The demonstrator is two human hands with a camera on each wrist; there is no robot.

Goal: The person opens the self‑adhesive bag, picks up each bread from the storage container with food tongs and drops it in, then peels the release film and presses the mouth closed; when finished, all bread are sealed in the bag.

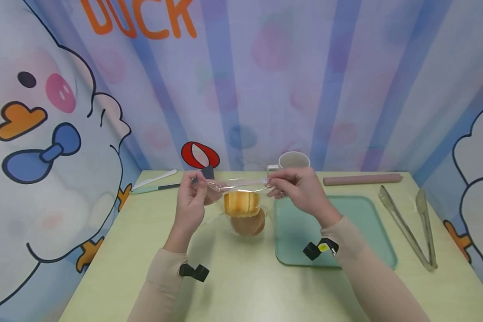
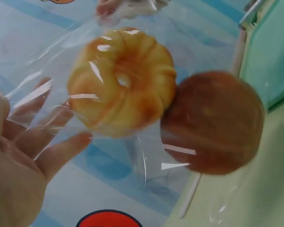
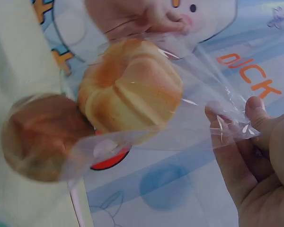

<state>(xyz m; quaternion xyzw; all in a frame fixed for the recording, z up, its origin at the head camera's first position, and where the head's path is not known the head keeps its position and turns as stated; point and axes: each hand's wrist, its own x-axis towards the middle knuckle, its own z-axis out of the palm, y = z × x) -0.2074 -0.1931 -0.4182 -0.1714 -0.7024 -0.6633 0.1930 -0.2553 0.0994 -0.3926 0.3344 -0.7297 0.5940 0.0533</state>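
A clear plastic bag (image 1: 241, 183) hangs between the two hands above the table. Inside it are a golden ring-shaped bread (image 2: 123, 82) with ridges and a round brown bun (image 2: 215, 123) lower down. With thumb and fingers, the left hand (image 1: 190, 201) pinches the bag's upper left corner; some of its fingers spread behind the film in the left wrist view. At the opposite upper corner, the right hand (image 1: 302, 190) pinches the film between thumb and fingertips. Both breads hang below the bag's stretched upper edge, and neither hand grips them.
A green tray (image 1: 370, 228) lies on the right, with metal tongs (image 1: 406, 228) beside it. Behind are a pink rod (image 1: 362, 180) and a white mug (image 1: 294, 159). A green-handled brush (image 1: 145, 189) and a white plastic knife (image 1: 154, 178) lie back left.
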